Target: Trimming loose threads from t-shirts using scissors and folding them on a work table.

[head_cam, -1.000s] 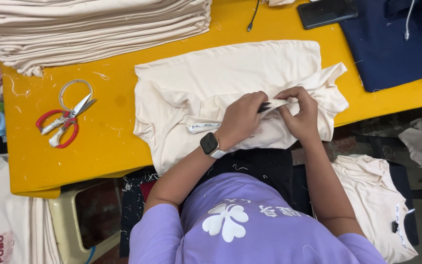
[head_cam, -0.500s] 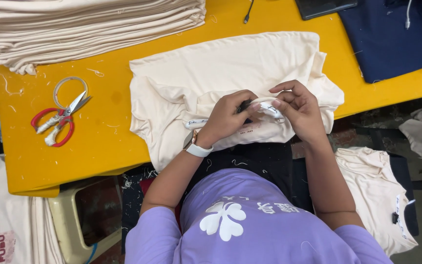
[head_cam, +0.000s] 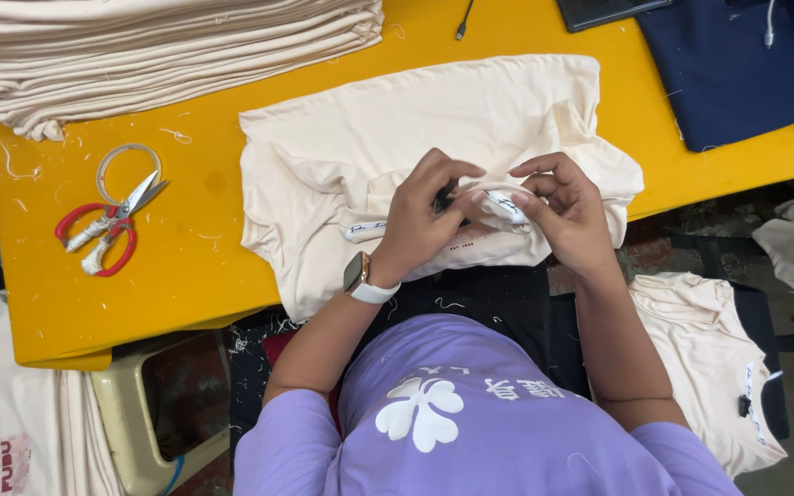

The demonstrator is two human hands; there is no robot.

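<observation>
Table (head_cam: 186, 266) first: I see a yellow top filling most of the view, with a tall stack of folded cream garments (head_cam: 140, 55) along its far left edge and a dark navy garment (head_cam: 728, 73) at the far right corner. Nearer me, a cream T-shirt (head_cam: 397, 138) lies rumpled across the table's near edge, its lower part hanging toward my lap. On the floor to the right lies another cream shirt (head_cam: 700, 349). Red-handled scissors (head_cam: 107, 230) sit on the yellow surface well left of the shirt, blades apart, beside a loop of pale tape. My left hand (head_cam: 420, 220), a watch on its wrist, is curled nearly closed, pinching a fold of the T-shirt together with a small dark tool I cannot make out. My right hand (head_cam: 562, 207) is partly closed, fingertips gripping the white label strip (head_cam: 503, 204) at the same fold.
</observation>
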